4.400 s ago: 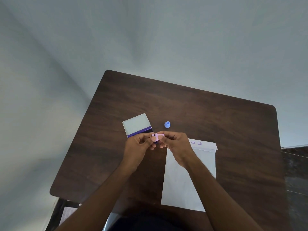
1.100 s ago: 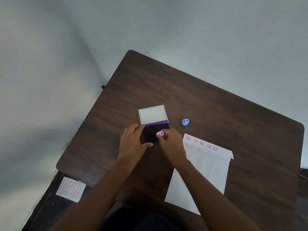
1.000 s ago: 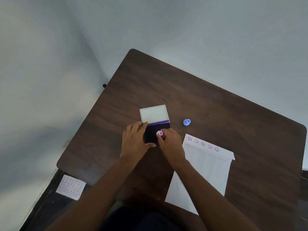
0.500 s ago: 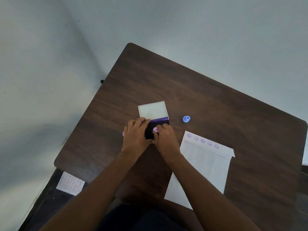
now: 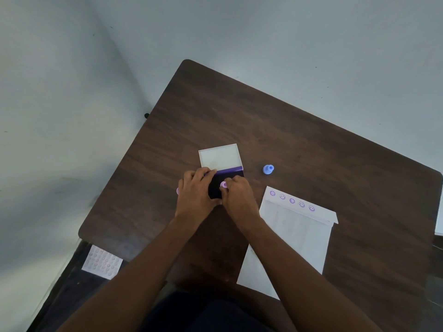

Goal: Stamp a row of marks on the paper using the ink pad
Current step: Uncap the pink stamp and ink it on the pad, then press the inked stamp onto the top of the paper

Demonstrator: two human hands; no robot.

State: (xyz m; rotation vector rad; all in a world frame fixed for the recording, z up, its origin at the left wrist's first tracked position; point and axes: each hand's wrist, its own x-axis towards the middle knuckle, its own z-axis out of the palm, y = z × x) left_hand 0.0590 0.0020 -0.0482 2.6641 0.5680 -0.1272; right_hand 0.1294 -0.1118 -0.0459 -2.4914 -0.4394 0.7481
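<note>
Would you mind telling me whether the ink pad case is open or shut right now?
Open. The ink pad case has its pale lid folded back flat on the table, exposing the dark pad.

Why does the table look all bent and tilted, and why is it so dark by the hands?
Head view: the wide lens stretches the table and slants the walls. Dim, even light, no glare; the dark ink pad between the left hand and right hand shows no detail. The paper stays bright, its marks sharp.
</note>
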